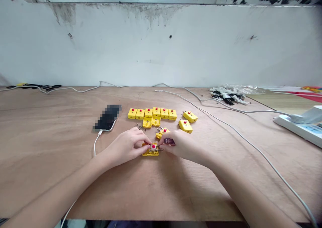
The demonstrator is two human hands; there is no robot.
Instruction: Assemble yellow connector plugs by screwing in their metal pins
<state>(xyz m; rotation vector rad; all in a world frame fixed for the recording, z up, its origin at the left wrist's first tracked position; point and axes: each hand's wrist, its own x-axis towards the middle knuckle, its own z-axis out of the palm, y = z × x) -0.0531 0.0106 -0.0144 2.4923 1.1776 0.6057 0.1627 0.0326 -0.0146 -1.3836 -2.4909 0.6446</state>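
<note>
Fingers of our left hand (131,142) are gripping an open yellow housing (150,154) on the desk (120,191); our right hand (177,145) is grasping a dark handle (169,141) beside it. We are risking a slip tilting the red button (153,146) loose, or a knock scattering nearby metal bits (140,126).

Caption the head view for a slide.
Left hand and right hand at an open yellow case with a red button, a row of yellow cases beyond.

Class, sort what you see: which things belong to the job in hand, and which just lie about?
Likely in the job: open case, dark handle, yellow plugs, metal bits.

Likely just lying about: phone, power strip, white cables, cord bundle.
</note>
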